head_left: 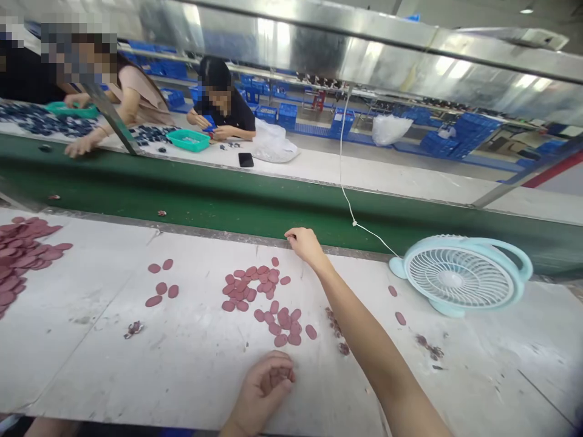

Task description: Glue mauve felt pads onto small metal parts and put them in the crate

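My right hand (pixel 306 244) is stretched out to the green belt's near edge, its fingers closed; whether anything small is between them is hidden. Near the table's front edge my left hand (pixel 269 385) is curled, with thumb and fingers pressed round something I cannot make out. Between the hands lie two loose groups of flat, oval, dark pink pieces, one group (pixel 239 288) farther off and one (pixel 283 325) nearer my left hand. Small reddish scraps (pixel 344 348) lie beside my right forearm.
A light blue fan (pixel 450 279) lies at the right, its white cord running up. A large pile of pink ovals (pixel 20 252) is at the left. Beyond the green belt (pixel 204 206), people work at another table with green baskets (pixel 189 140) and a phone (pixel 246 159).
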`<state>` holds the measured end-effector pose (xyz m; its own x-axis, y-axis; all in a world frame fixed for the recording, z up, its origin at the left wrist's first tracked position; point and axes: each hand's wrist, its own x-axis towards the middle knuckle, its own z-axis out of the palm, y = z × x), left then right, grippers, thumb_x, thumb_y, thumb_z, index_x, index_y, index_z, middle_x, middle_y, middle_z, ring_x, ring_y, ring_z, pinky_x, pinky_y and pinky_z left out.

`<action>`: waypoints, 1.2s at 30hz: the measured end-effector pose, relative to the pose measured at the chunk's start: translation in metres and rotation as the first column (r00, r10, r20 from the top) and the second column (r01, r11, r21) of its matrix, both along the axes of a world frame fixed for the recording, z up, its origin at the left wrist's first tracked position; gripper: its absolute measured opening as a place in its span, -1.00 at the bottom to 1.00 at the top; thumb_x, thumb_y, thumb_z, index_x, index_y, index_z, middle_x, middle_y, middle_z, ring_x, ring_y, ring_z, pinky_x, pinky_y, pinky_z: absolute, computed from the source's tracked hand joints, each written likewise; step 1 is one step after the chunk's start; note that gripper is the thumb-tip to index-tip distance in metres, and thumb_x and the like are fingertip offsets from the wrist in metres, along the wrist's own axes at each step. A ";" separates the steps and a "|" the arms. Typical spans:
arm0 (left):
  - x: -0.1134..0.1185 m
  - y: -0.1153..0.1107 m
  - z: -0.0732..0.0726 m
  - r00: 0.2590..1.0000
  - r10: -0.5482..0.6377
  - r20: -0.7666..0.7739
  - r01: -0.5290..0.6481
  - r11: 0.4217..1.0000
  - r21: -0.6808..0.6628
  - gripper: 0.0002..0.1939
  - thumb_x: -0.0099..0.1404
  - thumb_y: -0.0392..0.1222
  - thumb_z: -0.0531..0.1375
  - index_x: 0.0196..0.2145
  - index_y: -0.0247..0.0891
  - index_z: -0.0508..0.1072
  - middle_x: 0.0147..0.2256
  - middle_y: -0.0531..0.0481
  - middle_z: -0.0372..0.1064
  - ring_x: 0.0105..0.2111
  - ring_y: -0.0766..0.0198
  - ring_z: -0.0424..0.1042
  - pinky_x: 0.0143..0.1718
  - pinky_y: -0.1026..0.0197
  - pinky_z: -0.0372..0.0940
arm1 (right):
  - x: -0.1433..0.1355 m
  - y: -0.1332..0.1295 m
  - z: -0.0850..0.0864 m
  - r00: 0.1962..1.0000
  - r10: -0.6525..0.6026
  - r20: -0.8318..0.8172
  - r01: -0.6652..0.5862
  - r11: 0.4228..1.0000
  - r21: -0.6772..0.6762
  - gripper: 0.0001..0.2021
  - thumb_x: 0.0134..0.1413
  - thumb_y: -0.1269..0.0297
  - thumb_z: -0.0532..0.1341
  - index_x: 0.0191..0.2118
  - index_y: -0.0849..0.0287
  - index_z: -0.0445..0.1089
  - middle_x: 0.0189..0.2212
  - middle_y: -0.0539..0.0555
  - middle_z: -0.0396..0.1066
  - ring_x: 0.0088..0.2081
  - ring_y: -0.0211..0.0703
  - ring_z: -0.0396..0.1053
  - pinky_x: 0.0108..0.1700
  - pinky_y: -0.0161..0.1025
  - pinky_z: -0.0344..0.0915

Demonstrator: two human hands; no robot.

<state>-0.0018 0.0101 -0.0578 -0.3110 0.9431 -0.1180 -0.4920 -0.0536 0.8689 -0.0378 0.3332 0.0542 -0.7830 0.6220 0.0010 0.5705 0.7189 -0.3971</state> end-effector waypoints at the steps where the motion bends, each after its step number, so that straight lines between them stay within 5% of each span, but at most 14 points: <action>1: -0.001 -0.001 0.002 1.000 -0.005 0.009 0.005 1.000 -0.019 -0.79 0.25 -0.12 0.37 -0.17 -0.21 0.63 -0.16 -0.13 0.40 -0.25 0.14 0.51 -0.25 0.16 0.40 | 0.022 -0.005 0.004 1.000 -0.010 -0.014 0.010 1.000 -0.012 -0.74 0.36 0.17 0.21 0.04 0.17 0.45 0.05 0.14 0.47 0.03 -0.05 0.46 0.11 0.05 0.40; 7: -0.006 -0.010 0.012 0.992 -0.007 0.124 0.026 0.989 -0.146 -0.72 0.27 -0.10 0.35 -0.06 -0.17 0.61 -0.18 -0.14 0.52 -0.21 0.09 0.54 -0.29 0.19 0.43 | 0.151 -0.061 0.000 0.987 -0.159 -0.018 0.157 0.984 -0.083 -0.74 0.29 0.42 0.14 -0.06 0.10 0.56 -0.12 0.10 0.62 -0.07 -0.04 0.53 0.05 -0.13 0.37; 13: -0.002 -0.010 0.025 0.954 0.056 0.295 0.028 0.961 -0.274 -0.68 0.14 -0.08 0.45 -0.15 -0.22 0.65 -0.22 -0.15 0.59 -0.22 0.07 0.58 -0.36 0.27 0.42 | 0.198 -0.087 -0.037 0.927 -0.333 -0.172 0.294 0.930 -0.220 -0.75 0.20 0.38 0.19 -0.09 0.12 0.57 -0.08 0.17 0.60 -0.03 0.07 0.51 0.13 -0.01 0.32; 17: 0.002 -0.011 0.032 0.928 0.088 0.362 0.033 0.949 -0.315 -0.72 0.14 -0.15 0.45 -0.17 -0.21 0.64 -0.14 -0.16 0.59 -0.17 0.06 0.59 -0.33 0.28 0.45 | 0.226 -0.112 -0.040 0.768 -0.508 -0.390 0.372 0.849 -0.374 -0.75 0.14 0.22 0.31 -0.06 0.09 0.54 0.07 0.18 0.49 0.14 0.11 0.34 0.26 0.09 0.21; 20: 0.007 -0.012 0.037 0.909 0.118 0.400 0.022 0.944 -0.330 -0.72 0.16 -0.15 0.44 -0.14 -0.20 0.63 -0.18 -0.11 0.57 -0.19 0.09 0.59 -0.34 0.27 0.48 | 0.256 -0.152 -0.039 0.562 -0.673 -0.480 0.374 0.725 -0.579 -0.79 0.24 0.11 0.26 -0.08 0.04 0.51 -0.26 0.10 0.48 -0.22 -0.04 0.42 -0.15 -0.08 0.45; 22: 0.011 -0.011 0.039 0.906 0.123 0.405 0.019 0.944 -0.328 -0.68 0.19 -0.13 0.42 -0.08 -0.16 0.62 -0.18 -0.09 0.54 -0.24 0.12 0.59 -0.45 0.30 0.46 | 0.277 -0.179 -0.044 0.444 -0.757 -0.480 0.279 0.626 -0.728 -0.73 0.33 0.01 0.15 -0.19 0.03 0.50 -0.52 -0.04 0.28 -0.55 -0.21 0.22 -0.55 -0.28 0.28; 25: 0.017 -0.007 0.037 0.913 0.059 0.403 0.072 0.951 -0.301 -0.67 0.21 -0.14 0.41 -0.06 -0.15 0.61 -0.16 -0.10 0.52 -0.28 0.14 0.57 -0.57 0.35 0.40 | 0.301 -0.203 -0.059 0.280 -0.855 -0.437 0.050 0.467 -0.883 -0.49 0.37 -0.21 -0.07 -0.15 0.03 0.47 -0.56 -0.10 0.12 -0.69 -0.31 -0.04 -0.78 -0.38 -0.07; 27: 0.022 -0.002 0.037 0.910 -0.010 0.414 0.130 0.956 -0.264 -0.71 0.22 -0.15 0.40 -0.08 -0.17 0.61 -0.14 -0.12 0.53 -0.26 0.12 0.59 -0.55 0.36 0.41 | 0.312 -0.204 -0.072 0.068 -0.938 -0.339 -0.355 0.295 -0.887 -0.43 0.30 -0.28 0.02 0.08 0.08 0.38 -0.46 -0.08 0.23 -0.66 -0.36 0.08 -0.79 -0.44 0.04; 29: 0.028 0.004 0.037 0.897 -0.074 0.437 0.188 0.956 -0.225 -0.75 0.26 -0.19 0.38 -0.09 -0.17 0.61 -0.10 -0.15 0.54 -0.21 0.10 0.60 -0.49 0.36 0.43 | 0.319 -0.196 -0.083 -0.084 -0.988 -0.133 -0.776 0.148 -0.613 -0.31 0.19 -0.21 0.24 0.27 0.12 0.18 -0.34 -0.05 0.34 -0.56 -0.39 0.27 -0.68 -0.51 0.26; 31: 0.035 0.009 0.040 0.879 -0.122 0.461 0.232 0.954 -0.191 -0.78 0.29 -0.23 0.35 -0.09 -0.16 0.61 -0.08 -0.14 0.56 -0.14 0.08 0.61 -0.42 0.37 0.46 | 0.321 -0.182 -0.091 -0.087 -0.996 -0.004 -0.919 0.082 -0.385 -0.29 0.14 -0.06 0.37 0.28 0.10 0.13 -0.31 -0.06 0.37 -0.49 -0.38 0.36 -0.57 -0.49 0.39; 36: 0.049 0.014 0.044 0.857 -0.170 0.486 0.257 0.960 -0.116 -0.76 0.31 -0.27 0.33 -0.06 -0.13 0.59 -0.10 -0.08 0.58 -0.17 0.11 0.63 -0.35 0.32 0.52 | 0.315 -0.162 -0.081 -0.043 -0.998 0.050 -0.915 0.019 -0.403 -0.72 0.29 0.13 0.24 0.03 0.10 0.30 -0.51 -0.15 0.27 -0.57 -0.38 0.30 -0.58 -0.47 0.36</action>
